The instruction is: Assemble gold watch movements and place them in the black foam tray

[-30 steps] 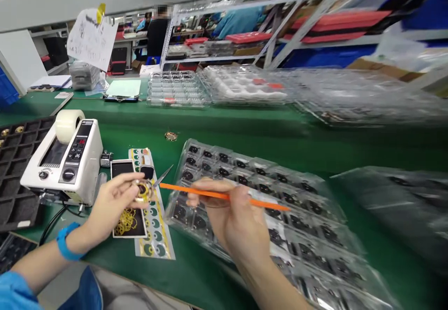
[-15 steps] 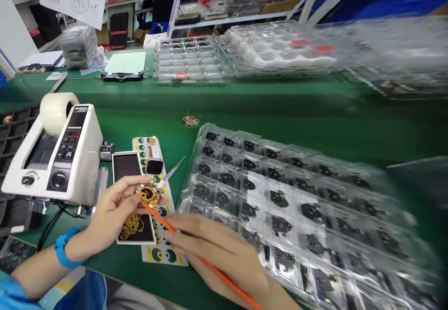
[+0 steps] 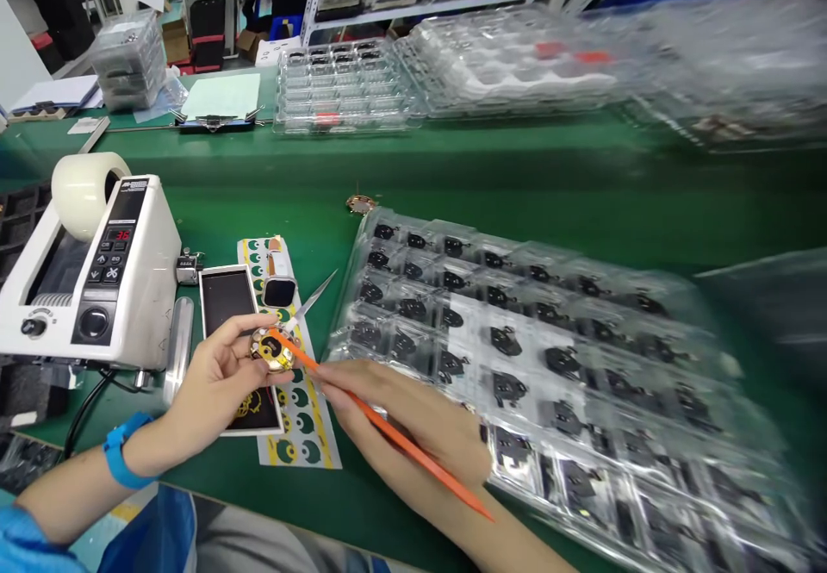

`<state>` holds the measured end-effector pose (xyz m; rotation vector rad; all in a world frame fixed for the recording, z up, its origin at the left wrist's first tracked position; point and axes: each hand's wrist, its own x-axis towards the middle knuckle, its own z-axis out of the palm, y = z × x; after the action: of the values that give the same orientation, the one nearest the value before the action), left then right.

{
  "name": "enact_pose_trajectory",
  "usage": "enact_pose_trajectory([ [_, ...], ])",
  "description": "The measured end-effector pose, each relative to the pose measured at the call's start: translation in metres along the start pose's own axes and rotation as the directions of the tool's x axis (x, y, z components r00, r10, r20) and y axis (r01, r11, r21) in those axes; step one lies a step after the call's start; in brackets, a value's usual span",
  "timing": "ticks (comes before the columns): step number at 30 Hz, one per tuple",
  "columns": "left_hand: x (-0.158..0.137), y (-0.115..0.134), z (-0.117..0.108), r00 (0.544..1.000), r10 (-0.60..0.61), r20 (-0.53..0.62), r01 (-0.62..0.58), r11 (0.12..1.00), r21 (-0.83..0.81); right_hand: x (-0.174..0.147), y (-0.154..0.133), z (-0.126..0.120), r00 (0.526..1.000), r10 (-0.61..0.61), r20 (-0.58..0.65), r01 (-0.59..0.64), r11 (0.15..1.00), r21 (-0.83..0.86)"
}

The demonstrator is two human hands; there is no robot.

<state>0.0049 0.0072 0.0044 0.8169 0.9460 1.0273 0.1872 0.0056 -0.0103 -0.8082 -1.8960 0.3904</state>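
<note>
My left hand (image 3: 213, 379) pinches a round gold-rimmed watch piece (image 3: 266, 347) by its edge, thumb in front. In my right hand (image 3: 401, 418) is a slim orange stick (image 3: 445, 476), held like a pen. Its tip meets the face of the watch piece. Beneath my left hand lies a white-rimmed box (image 3: 227, 290) lined in black, with thin yellow rings (image 3: 251, 405) inside, partly hidden. Beside it is a sheet of yellow and green stickers (image 3: 301, 425). A pointed metal blade (image 3: 316, 293) and a dark square piece with a pale rim (image 3: 280, 291) rest there too.
A white tape dispenser (image 3: 139, 271) stands at the left. Clear plastic trays (image 3: 478, 314) with several black parts spread over the right. Another round gold piece (image 3: 360, 203) lies behind them. A clipboard (image 3: 220, 99) and more clear trays (image 3: 342, 95) line the back ledge.
The orange stick's tip has moved from the watch piece's lower edge up to its upper middle. My right hand has shifted slightly upward. The whole view has shifted a little.
</note>
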Motion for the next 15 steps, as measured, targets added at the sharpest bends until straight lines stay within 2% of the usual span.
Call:
enact_pose_trajectory([
  [3, 0.0, -0.004, 0.0, 1.0, -0.016, -0.001, 0.016, 1.0, -0.012, -0.004, 0.004, 0.008, 0.995, -0.098, 0.036, 0.101, 0.99, -0.096],
  [7, 0.003, -0.007, -0.002, 0.998, -0.044, -0.033, 0.044, 0.999, -0.01, -0.012, 0.012, 0.018, 0.943, -0.313, 0.11, 0.331, 0.916, -0.229],
  [10, 0.005, -0.006, -0.004, 0.997, -0.055, -0.045, 0.054, 0.998, -0.023, -0.014, 0.014, 0.018, 0.915, -0.368, 0.169, 0.4, 0.885, -0.24],
  [13, 0.006, -0.002, -0.004, 0.998, -0.061, -0.03, 0.06, 0.997, -0.04, -0.011, 0.01, 0.01, 0.937, -0.309, 0.166, 0.338, 0.92, -0.198],
  [15, 0.007, -0.001, -0.003, 0.998, -0.062, -0.02, 0.061, 0.998, -0.021, -0.009, 0.006, 0.004, 0.982, -0.162, 0.096, 0.172, 0.979, -0.11],
])
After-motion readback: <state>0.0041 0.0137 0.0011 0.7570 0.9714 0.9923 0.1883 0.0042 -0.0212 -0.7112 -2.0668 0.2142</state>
